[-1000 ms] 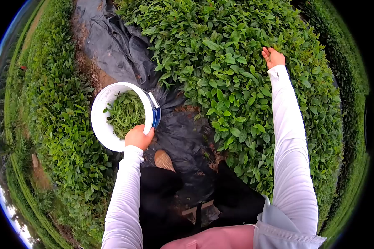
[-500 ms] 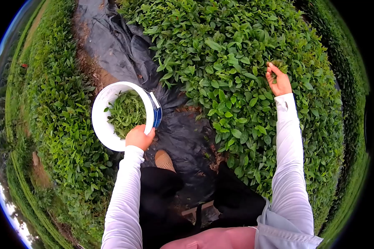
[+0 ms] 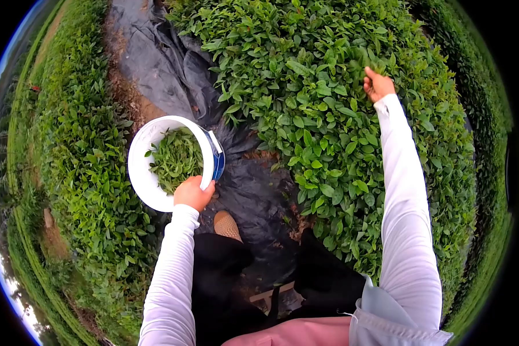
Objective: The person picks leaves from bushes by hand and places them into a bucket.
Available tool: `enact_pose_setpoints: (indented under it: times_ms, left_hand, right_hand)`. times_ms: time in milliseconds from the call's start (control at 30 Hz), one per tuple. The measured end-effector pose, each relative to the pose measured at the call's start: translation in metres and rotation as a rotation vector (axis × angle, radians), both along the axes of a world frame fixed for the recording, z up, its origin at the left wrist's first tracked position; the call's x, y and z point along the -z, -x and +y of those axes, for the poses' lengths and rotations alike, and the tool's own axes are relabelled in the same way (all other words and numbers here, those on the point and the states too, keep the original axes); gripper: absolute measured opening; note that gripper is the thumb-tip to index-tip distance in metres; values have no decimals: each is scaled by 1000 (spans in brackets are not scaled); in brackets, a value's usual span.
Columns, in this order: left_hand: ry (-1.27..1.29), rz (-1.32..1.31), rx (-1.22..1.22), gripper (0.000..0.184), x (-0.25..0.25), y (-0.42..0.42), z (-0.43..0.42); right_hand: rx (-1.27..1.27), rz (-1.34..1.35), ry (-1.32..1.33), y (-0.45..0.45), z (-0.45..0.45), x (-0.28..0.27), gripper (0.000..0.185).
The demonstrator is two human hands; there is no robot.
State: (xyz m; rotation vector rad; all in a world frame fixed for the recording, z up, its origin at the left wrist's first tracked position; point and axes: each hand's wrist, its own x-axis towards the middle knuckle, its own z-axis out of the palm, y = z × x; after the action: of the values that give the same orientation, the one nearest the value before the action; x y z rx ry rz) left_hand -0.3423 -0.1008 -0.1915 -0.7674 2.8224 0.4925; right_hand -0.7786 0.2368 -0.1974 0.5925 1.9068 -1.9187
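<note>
My left hand [image 3: 194,193] grips the near rim of a white bucket [image 3: 141,167], which is tilted so that its mouth faces me. A heap of loose green tea leaves [image 3: 179,158] lies inside it. Over the top of the tea bush [image 3: 323,144] on the right, my right hand [image 3: 379,85] is closed, thumb against fingers. Some leaves [image 3: 364,62] stick out past its fingertips, blurred by motion.
Black plastic sheeting [image 3: 254,202] covers the path between the bush rows, wrinkled farther off. Another hedge row [image 3: 89,167] runs along the left. My shoe [image 3: 227,226] stands on the sheeting below the bucket.
My right hand has moved away from me and slightly left over the bush, still closed on leaves. My left hand and the bucket have hardly moved.
</note>
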Motion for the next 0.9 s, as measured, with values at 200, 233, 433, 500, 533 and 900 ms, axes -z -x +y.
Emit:
enact_pose_setpoints:
  times_ms: [200, 233, 433, 500, 533, 900]
  left_hand:
    - [-19, 0, -23, 31, 3, -2, -1]
    - [-1, -5, -15, 31, 4, -3, -2]
    - [6, -21, -6, 30, 3, -1, -3]
    - [-2, -14, -2, 30, 2, -1, -2]
    - [-1, -13, -8, 30, 1, -2, -2]
    - [-15, -28, -38, 30, -5, 1, 3]
  right_hand:
    - [-109, -90, 492, -63, -8, -27, 18]
    - [26, -20, 491, -39, -2, -24, 18]
    - [365, 189, 139, 82, 15, -1, 22]
    - [249, 221, -6, 86, 4, 2, 24]
    - [98, 259, -103, 75, -4, -2, 28]
    - [-230, -9, 410, -137, 26, -36, 15]
